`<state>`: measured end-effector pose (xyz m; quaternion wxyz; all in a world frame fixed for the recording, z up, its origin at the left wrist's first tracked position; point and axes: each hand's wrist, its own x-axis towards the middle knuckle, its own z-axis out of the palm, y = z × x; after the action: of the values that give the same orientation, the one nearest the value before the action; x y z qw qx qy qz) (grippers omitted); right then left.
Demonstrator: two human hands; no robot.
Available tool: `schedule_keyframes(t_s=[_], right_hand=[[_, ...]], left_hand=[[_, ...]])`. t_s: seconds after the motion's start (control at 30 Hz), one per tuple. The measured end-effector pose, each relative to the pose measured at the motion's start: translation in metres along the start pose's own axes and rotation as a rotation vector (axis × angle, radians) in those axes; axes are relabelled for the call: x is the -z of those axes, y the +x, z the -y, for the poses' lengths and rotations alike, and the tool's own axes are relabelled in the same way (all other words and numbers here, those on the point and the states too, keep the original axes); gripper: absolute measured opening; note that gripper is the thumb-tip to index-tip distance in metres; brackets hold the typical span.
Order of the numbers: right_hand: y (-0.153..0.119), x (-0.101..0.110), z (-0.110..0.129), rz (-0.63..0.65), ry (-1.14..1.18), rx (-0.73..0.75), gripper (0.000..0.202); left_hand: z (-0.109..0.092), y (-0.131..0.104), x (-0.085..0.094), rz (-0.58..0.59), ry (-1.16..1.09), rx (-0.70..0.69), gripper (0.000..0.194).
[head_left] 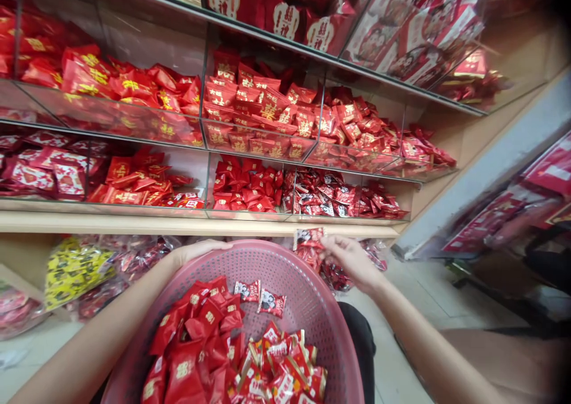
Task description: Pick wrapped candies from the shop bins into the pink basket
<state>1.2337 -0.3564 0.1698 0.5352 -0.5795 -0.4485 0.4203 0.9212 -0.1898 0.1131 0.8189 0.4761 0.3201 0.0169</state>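
Note:
A pink plastic basket point(332, 309) with small holes is in front of me, low in the view. My left hand point(198, 250) holds its far left rim, the fingers lying along the edge. In my right hand point(350, 261), a small red and white wrapped candy point(310, 237) is pinched between thumb and fingers, just beyond the far right rim. Inside the basket, plain red packets point(209, 318) with gold print fill the left side. Red and gold wrapped candies point(285, 368) lie at the lower right. Two candies with a printed couple point(271, 302) rest apart near the far wall.
Divided shelves with clear fronts point(263, 145) hold rows of red packets. In the bottom row, a compartment holds similar couple-print candies point(325, 193). Below the shelf are bagged goods, including a yellow bag point(75, 270). To the right are a tiled floor point(405, 356) and hanging red packages point(495, 213).

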Motion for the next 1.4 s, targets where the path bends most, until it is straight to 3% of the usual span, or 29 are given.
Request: schedule_keyframes(t_s=[0.2, 0.6, 1.07, 1.23, 1.4], right_hand=[[-0.006, -0.041, -0.035, 0.176, -0.143, 0.003, 0.032], [-0.002, -0.062, -0.071, 0.215, -0.218, -0.106, 0.034], [0.007, -0.092, -0.109, 0.058, -0.216, -0.252, 0.030], [0.006, -0.093, -0.120, 0.009, -0.424, -0.294, 0.030], [-0.001, -0.090, -0.117, -0.072, -0.700, -0.191, 0.031]], left_hand=[[-0.001, -0.003, 0.000, -0.055, 0.082, -0.053, 0.044], [0.007, 0.006, 0.012, -0.071, 0.084, -0.063, 0.048], [0.002, 0.000, 0.008, -0.124, 0.170, -0.121, 0.047], [0.002, -0.002, 0.005, -0.101, 0.155, -0.097, 0.047], [0.004, 0.001, 0.007, -0.099, 0.146, -0.154, 0.046]])
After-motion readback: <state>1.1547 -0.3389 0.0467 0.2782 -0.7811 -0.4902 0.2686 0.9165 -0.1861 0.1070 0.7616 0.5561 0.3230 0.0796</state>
